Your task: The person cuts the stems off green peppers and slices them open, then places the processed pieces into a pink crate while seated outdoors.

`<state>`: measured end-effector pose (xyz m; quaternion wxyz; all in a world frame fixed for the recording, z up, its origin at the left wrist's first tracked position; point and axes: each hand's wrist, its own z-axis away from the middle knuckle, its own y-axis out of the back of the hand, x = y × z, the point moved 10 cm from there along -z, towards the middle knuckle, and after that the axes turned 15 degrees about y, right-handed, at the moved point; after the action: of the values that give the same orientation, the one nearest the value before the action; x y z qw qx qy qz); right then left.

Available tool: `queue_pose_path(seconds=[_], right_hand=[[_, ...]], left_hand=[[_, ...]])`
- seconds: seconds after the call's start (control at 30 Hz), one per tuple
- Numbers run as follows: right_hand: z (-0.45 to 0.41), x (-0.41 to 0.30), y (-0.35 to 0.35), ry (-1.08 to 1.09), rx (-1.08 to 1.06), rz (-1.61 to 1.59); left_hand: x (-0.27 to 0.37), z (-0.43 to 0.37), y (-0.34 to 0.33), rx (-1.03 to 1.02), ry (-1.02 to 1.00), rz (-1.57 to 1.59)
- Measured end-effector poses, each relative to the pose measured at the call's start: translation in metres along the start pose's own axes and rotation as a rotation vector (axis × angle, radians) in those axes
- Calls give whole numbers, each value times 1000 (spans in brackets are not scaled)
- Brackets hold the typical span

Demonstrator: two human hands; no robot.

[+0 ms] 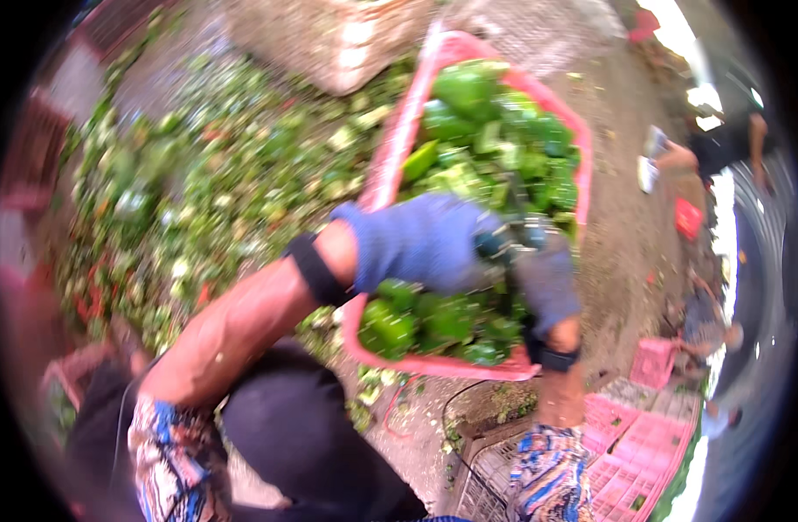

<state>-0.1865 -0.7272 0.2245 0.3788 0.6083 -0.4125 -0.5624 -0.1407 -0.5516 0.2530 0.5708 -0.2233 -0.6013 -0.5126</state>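
A pink plastic crate [386, 156] full of green bell peppers [464, 98] stands before me, with pale cut pieces among them. Both my hands are over it in blue knit gloves, badly blurred. My left hand [431, 241] reaches across from the left, above the peppers. My right hand [546, 274] is at the crate's right side, close to the left one. Dark green, blurred shapes [503, 243] lie between the fingers. Whether these are gripped peppers, a tool or glove parts cannot be told. Black bands circle both wrists.
Green pepper scraps [229, 176] cover the ground at left, with some red bits. A woven sack [334, 39] lies beyond the crate. Pink crates [640, 450] and a grey crate [490, 470] sit at lower right. People [706, 320] are farther off at right.
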Motion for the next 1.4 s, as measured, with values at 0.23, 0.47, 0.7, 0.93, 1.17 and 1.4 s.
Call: queue_pose_path(seconds=[0.23,0.47,0.7,0.93,1.17,1.4], right_hand=[[99,-117,64,-541,375,-375],[211,-151,-51,58,66,-575],[160,-184,-309,-187,-499,-459],[109,-172,-419,48,-583,83],[123,-154,-460,-26,-768,49],[66,-184,-322,-115,-244,-587]], left_hand=[[-126,165,126,612,192,526],[-310,308,51,881,758,486],[-390,417,-31,1138,819,828],[-436,434,-60,1247,729,973],[-443,455,-69,1296,875,1090],[-436,417,-78,1308,833,1190]])
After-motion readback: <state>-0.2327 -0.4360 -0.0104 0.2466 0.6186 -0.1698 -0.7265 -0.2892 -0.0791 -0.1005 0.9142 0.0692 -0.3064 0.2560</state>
